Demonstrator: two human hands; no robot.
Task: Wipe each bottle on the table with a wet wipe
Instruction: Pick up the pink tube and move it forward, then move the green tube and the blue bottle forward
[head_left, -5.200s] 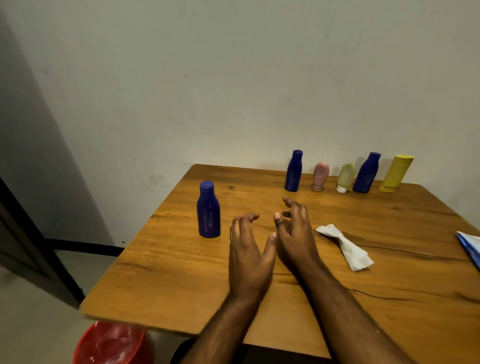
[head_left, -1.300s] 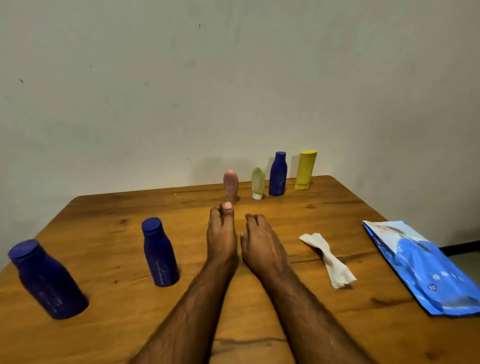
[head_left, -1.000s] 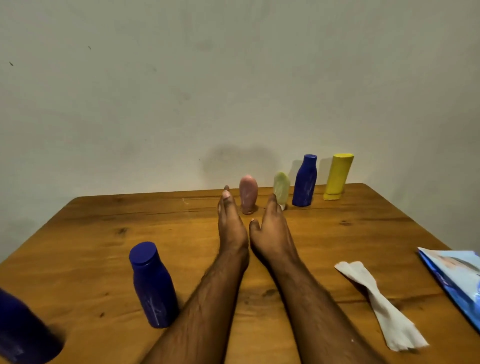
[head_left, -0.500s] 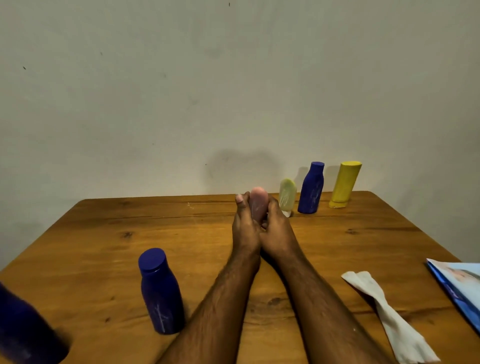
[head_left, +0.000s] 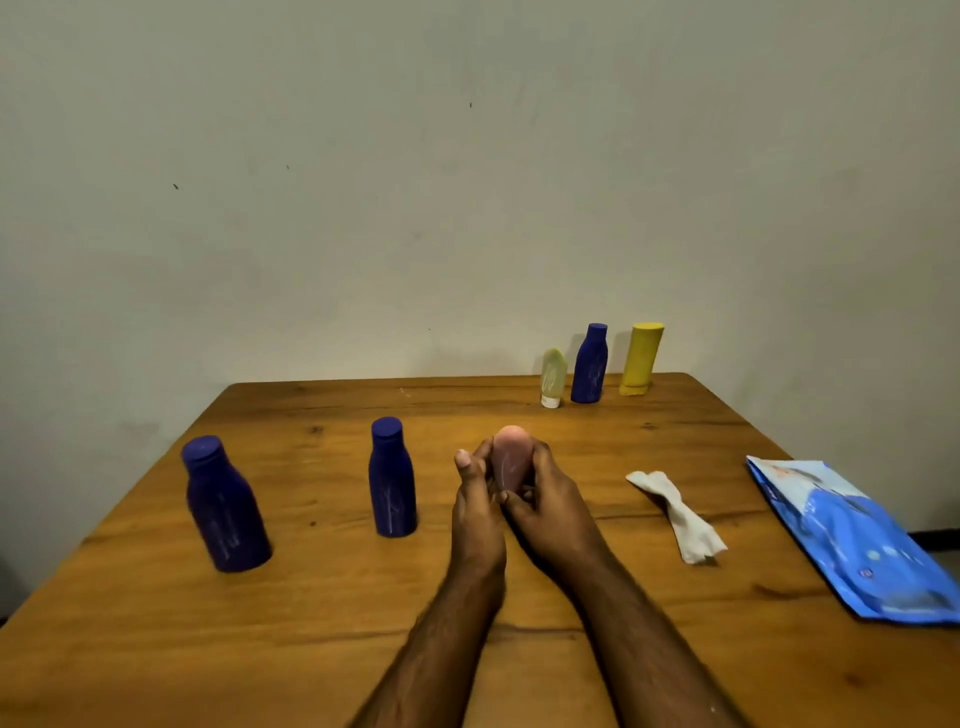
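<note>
A small pink bottle (head_left: 510, 457) is held upright over the middle of the wooden table (head_left: 311, 613). My left hand (head_left: 477, 504) grips its left side and my right hand (head_left: 545, 506) curls round its right side and base. Two dark blue bottles (head_left: 392, 480) (head_left: 223, 506) stand to the left. Against the far wall stand a pale green tube (head_left: 552, 376), another blue bottle (head_left: 589, 370) and a yellow bottle (head_left: 640, 358). A crumpled white wet wipe (head_left: 675, 514) lies on the table to the right of my hands, untouched.
A blue wet-wipe pack (head_left: 852, 540) lies flat near the table's right edge. The grey wall runs close behind the far edge of the table.
Both hands reached to the far row, closed round the pink bottle and brought it back to the middle of the table. The wipe stayed where it lay.
</note>
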